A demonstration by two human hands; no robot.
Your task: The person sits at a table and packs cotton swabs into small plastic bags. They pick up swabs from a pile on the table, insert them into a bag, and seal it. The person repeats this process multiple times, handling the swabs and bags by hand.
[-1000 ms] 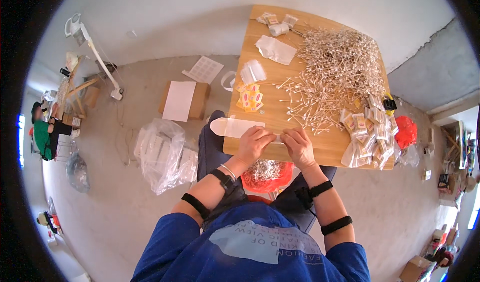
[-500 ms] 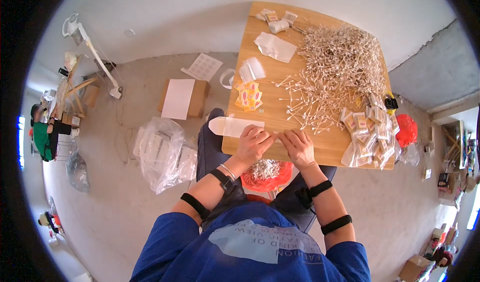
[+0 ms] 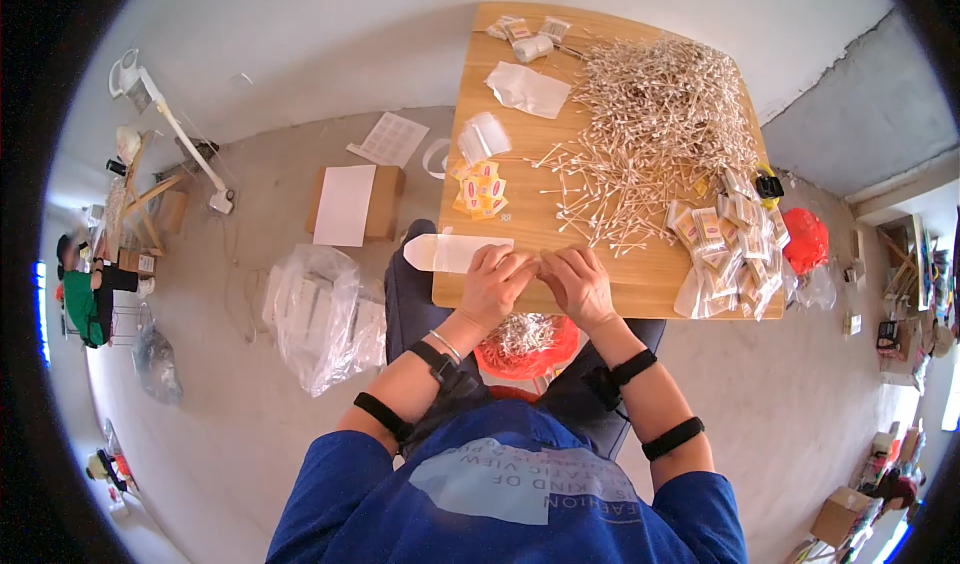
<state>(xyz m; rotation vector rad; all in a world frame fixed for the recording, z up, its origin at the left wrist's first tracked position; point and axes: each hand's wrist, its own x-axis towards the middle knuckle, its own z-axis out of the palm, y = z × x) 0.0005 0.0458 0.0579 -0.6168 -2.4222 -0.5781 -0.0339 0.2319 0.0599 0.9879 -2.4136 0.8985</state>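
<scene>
At the table's near edge, my left hand (image 3: 497, 280) and my right hand (image 3: 580, 282) meet with fingers pinched. Whatever lies between the fingertips is too small to make out. Beside my left hand, a white paper strip with a rounded end (image 3: 450, 253) lies flat. Loose cotton swabs (image 3: 600, 199) spread beyond my right hand, rising into a big heap (image 3: 670, 104) farther back. Small filled swab packets (image 3: 735, 239) are piled at the table's right. Yellow-and-white cards (image 3: 481, 190) and a stack of clear plastic sleeves (image 3: 484, 138) sit on the left side.
Beneath the table's front edge, between my knees, is a red bag of swabs (image 3: 528, 349). A crumpled white sheet (image 3: 528, 90) lies at the back left. On the floor are a cardboard box (image 3: 385, 204) and a clear plastic bag (image 3: 325, 314). Another person (image 3: 82, 299) is far left.
My fingertips have come a little closer together, and my right fingers are more curled. The whole view has shifted slightly; the objects on the table look unmoved.
</scene>
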